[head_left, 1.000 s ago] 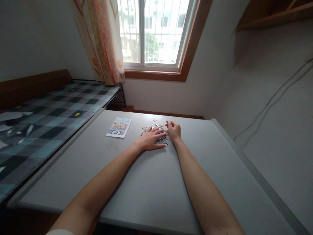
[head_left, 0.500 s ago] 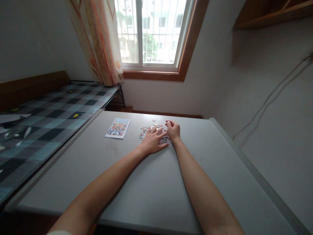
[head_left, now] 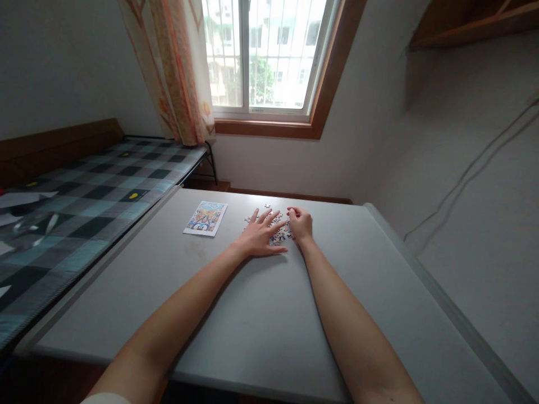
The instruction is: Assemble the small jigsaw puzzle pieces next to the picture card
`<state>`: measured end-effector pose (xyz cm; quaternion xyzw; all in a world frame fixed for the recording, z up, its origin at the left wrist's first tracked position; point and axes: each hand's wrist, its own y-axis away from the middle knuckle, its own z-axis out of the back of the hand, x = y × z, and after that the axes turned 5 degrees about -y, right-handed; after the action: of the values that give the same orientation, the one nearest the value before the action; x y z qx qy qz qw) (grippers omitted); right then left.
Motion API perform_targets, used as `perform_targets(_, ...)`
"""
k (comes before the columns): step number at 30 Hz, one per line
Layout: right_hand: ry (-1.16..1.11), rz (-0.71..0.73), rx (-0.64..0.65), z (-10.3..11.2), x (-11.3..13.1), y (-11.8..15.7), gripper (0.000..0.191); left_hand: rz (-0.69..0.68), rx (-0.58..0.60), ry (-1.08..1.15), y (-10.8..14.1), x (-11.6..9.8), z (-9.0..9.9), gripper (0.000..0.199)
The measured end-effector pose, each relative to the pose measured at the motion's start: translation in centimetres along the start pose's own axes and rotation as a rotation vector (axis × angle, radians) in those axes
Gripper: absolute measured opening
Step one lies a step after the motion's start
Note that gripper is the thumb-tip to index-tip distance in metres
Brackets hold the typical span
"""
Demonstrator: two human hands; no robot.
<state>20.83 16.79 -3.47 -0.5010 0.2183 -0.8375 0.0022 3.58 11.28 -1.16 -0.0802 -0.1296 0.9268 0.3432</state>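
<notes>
Left hand (head_left: 260, 235) flat, fingers spread over puzzle pieces (head_left: 281, 230) on table (head_left: 252, 314); right hand (head_left: 300, 224) curled, pinching a piece; card (head_left: 205, 218) nearby

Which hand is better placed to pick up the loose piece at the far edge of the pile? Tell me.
Right, probably. The right hand is curled with fingertips nearest the loose piece; the left hand lies spread flat on the puzzle pieces.

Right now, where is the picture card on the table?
In the head view the picture card lies flat on the grey table, left of the left hand and the puzzle pieces, on the side nearest the bed.
</notes>
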Motion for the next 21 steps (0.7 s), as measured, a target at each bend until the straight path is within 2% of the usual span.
perform_targets(4,0.215,0.171,0.152,-0.4,0.5,0.4,0.041,0.110,0.077,0.010,0.4,1.9,-0.2,0.101)
perform_targets(8,0.307,0.235,0.353,-1.1,0.8,0.9,0.048,0.189,0.116,0.013,0.6,2.3,-0.9,0.105)
perform_targets(11,0.299,0.286,0.446,-1.5,1.1,1.2,0.049,0.203,0.124,0.002,0.4,2.1,-1.1,0.104)
perform_targets(16,0.166,0.341,0.475,-1.8,1.5,1.6,0.044,0.197,0.139,-0.007,0.2,2.1,-1.3,0.103)
perform_targets(21,-0.023,0.247,0.349,-1.5,1.5,0.8,0.054,0.202,0.136,-0.002,0.3,2.2,-1.3,0.103)
